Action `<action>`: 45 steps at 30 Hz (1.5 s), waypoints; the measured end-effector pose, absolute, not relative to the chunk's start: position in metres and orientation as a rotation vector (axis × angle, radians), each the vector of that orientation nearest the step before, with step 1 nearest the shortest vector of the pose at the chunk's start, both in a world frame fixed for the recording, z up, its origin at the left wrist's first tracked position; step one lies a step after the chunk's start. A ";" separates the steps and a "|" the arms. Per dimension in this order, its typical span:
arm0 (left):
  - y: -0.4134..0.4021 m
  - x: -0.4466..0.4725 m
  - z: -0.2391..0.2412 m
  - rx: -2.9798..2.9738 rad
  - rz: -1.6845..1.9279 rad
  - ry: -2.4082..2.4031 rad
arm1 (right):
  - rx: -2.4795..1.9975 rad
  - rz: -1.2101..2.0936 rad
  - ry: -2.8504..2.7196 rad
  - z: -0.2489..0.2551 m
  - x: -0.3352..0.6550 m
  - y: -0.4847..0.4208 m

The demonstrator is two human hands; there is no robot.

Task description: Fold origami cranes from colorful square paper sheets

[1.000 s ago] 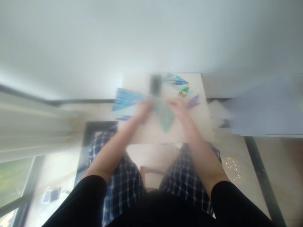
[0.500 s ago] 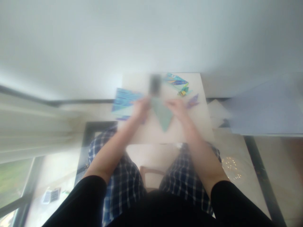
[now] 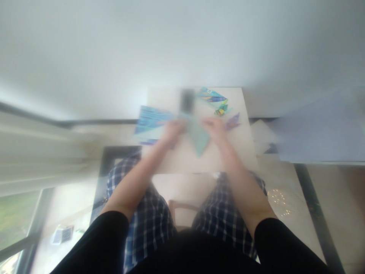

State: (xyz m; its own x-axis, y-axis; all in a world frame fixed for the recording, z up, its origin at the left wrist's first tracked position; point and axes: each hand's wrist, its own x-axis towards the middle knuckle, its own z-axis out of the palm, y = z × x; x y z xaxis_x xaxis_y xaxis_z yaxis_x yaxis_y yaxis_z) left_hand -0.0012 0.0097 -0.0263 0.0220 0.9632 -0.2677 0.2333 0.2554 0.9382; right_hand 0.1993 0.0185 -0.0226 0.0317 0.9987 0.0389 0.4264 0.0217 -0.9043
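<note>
A pale green sheet of origami paper [image 3: 199,139], folded to a point toward me, lies between my hands on the white table [image 3: 182,161]. My left hand [image 3: 173,130] is closed on its left edge, fingers curled and blurred. At its upper right edge my right hand [image 3: 213,126] pinches the paper. A patterned blue sheet [image 3: 152,121] is beside my left hand, partly covered by it. A purple folded paper piece [image 3: 233,121] rests just right of my right hand.
Toward the back of the table lie a dark rectangular object [image 3: 187,99], a colourful blue paper packet [image 3: 213,97] and a small yellow-green folded piece [image 3: 221,110]. A wall [image 3: 182,45] rises behind the table. A large pale panel [image 3: 322,133] stands at right.
The green paper's upper left part has risen slightly, and its lower point has shifted a little up. Both hands have moved slightly to the right.
</note>
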 end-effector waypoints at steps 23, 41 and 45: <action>0.007 0.006 -0.030 1.216 0.900 1.377 | -1.560 0.807 -1.445 -0.021 0.198 0.018; 0.006 0.009 -0.027 1.052 0.822 1.174 | -1.527 0.785 -1.365 -0.025 0.204 0.023; 0.005 0.007 -0.023 1.125 0.717 1.214 | -1.538 0.782 -1.340 -0.028 0.206 0.025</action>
State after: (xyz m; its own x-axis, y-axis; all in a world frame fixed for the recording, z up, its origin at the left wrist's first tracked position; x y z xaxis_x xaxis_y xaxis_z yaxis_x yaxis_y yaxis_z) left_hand 0.0073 0.0050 -0.0229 0.2478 0.9034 -0.3500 0.1299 0.3270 0.9360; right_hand 0.2062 0.0249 -0.0277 0.2055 0.9731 0.1043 0.3881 0.0168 -0.9215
